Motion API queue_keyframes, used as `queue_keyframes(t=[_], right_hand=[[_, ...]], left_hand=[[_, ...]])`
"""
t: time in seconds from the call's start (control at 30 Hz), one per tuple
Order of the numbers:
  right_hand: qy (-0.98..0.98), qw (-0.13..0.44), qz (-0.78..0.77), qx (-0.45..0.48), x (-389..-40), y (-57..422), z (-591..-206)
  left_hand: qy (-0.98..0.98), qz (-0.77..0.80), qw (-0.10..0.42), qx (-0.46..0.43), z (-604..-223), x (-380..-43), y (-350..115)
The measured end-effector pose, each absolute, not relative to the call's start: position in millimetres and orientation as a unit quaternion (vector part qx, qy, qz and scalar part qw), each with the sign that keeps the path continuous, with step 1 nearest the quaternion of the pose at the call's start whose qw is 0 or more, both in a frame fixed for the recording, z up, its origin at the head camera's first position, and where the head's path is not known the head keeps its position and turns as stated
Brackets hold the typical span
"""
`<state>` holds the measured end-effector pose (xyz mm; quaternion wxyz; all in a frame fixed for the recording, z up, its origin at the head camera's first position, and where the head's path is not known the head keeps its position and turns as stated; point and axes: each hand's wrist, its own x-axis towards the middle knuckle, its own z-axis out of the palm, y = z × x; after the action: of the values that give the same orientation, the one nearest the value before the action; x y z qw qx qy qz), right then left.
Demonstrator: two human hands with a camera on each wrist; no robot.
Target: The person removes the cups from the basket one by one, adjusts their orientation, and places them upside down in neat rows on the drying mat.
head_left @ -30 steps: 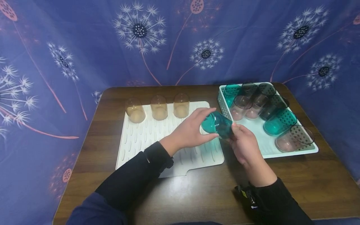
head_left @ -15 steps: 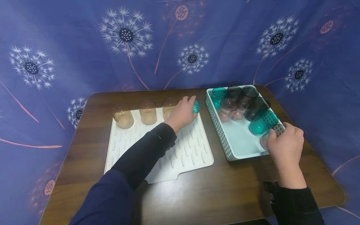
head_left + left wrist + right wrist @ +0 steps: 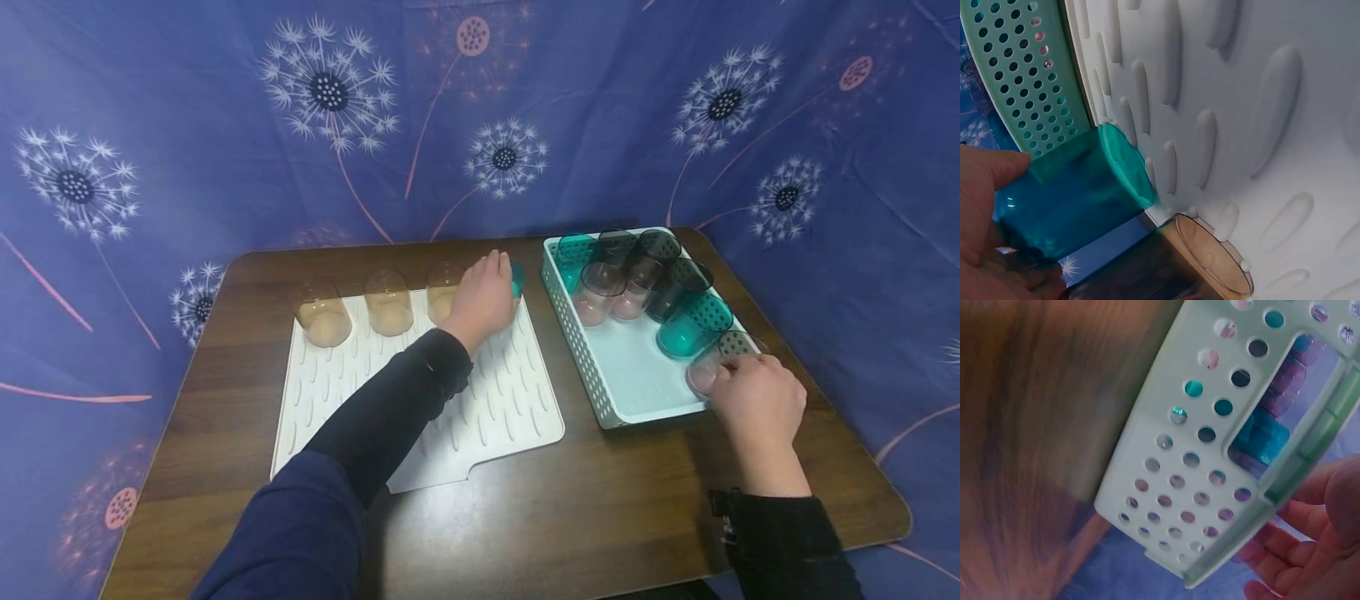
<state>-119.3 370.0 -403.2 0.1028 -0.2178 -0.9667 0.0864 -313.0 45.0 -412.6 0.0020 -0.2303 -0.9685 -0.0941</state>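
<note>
"Where is the teal glass [image 3: 1079, 194], and which way does it point?"

"At the far right corner of the white mat [image 3: 513, 375], mouth down and base up. Its long axis rises from the mat, like those of the three amber glasses [image 3: 388, 307] in the same row."

"Does the head view show all that?"

"Barely; there only a teal sliver peeks past the left hand [image 3: 483, 296]. The left wrist view shows its side, the rim at the mat, and a gap between it and the nearest amber glass."

"And the hands?"

"They are well apart. The left one has thumb and fingers round the teal glass near its base. The right hand [image 3: 759, 400] is at the near right corner of the basket [image 3: 641, 379], over a clear pinkish glass [image 3: 702, 371] that tilts, mouth up. Whether it grips that glass cannot be told: the right wrist view shows bent fingers beyond the rim, and the perforated wall hides the rest."

"So the teal glass is far from the right hand?"

"Yes, across the basket, on the desk's [image 3: 570, 508] far side."
</note>
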Motion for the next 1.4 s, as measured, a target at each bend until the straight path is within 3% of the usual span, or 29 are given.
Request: queue_keyframes(t=[0.17,0.37,0.53,0.63,0.7,0.87,1.0,1.07,1.27,1.4], right_hand=[[-0.966,0.11,0.081,-0.219,-117.5,364.8,-398.2],[-0.942,0.149,0.137,-0.269,-104.0,344.9,-359.9],[-0.894,0.2,0.282,-0.286,-106.3,299.5,-334.9],[-0.834,0.199,0.46,-0.23,-113.5,262.7,-336.0],[-0.759,0.175,0.607,-0.159,-117.7,236.7,-342.7],[-0.591,0.009,0.807,-0.015,-121.7,177.5,-364.4],[-0.528,-0.12,0.841,0.009,-127.0,142.3,-376.6],[-0.531,-0.156,0.833,-0.015,-128.9,131.9,-379.4],[-0.733,-0.158,0.656,-0.087,-137.3,119.6,-379.4],[-0.835,-0.112,0.533,-0.086,-140.8,133.5,-372.9]], left_hand=[[-0.971,-0.064,-0.008,-0.232,-411.9,-309.0,42.8],[-0.961,-0.088,0.01,-0.261,-397.2,-288.7,34.5],[-0.928,-0.222,0.001,-0.298,-385.4,-250.0,6.7],[-0.897,-0.314,-0.026,-0.31,-381.3,-222.8,-14.0],[-0.877,-0.36,-0.037,-0.317,-380.3,-204.8,-28.0],[-0.853,-0.411,0.003,-0.323,-390.5,-166.9,-61.0],[-0.849,-0.443,0.05,-0.283,-399.8,-147.5,-82.5],[-0.842,-0.462,0.069,-0.269,-402.1,-143.7,-88.9],[-0.858,-0.451,0.116,-0.218,-402.4,-148.1,-116.0],[-0.897,-0.418,0.094,-0.108,-399.2,-165.5,-150.3]])
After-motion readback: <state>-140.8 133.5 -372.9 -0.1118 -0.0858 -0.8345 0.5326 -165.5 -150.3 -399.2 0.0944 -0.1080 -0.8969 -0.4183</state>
